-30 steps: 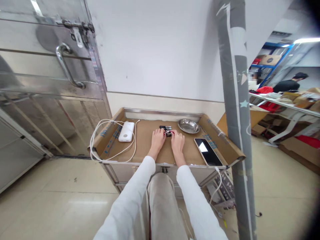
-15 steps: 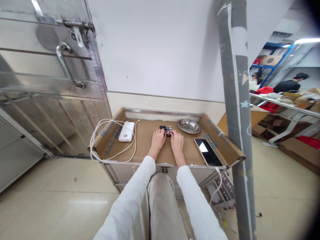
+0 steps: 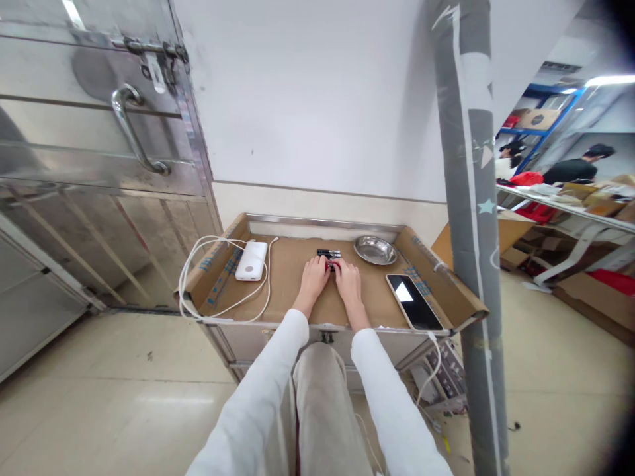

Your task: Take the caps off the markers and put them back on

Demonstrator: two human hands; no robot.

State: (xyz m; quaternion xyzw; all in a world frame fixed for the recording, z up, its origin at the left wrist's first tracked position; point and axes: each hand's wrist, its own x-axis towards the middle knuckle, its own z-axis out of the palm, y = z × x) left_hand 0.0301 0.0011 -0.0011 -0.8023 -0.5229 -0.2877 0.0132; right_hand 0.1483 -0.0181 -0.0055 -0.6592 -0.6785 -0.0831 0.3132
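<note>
My left hand (image 3: 312, 278) and my right hand (image 3: 348, 282) rest side by side on the cardboard-lined tabletop (image 3: 288, 284). Their fingertips meet around a small dark and red object (image 3: 332, 265), held between them; it is too small to name. Just beyond the fingers lie a few small black cylinders (image 3: 328, 253) in a row. Both hands have their fingers curled in a pinch.
A white power bank (image 3: 251, 260) with a looping white cable (image 3: 198, 277) lies at the left. A steel dish (image 3: 375, 250) sits at the back right, a phone (image 3: 413, 301) at the front right. A grey wrapped pole (image 3: 469, 218) stands right; a steel door (image 3: 94, 132) left. People work far right.
My right hand has shifted slightly left, closer to my left hand, covering more of the small object. Otherwise nothing moved.
</note>
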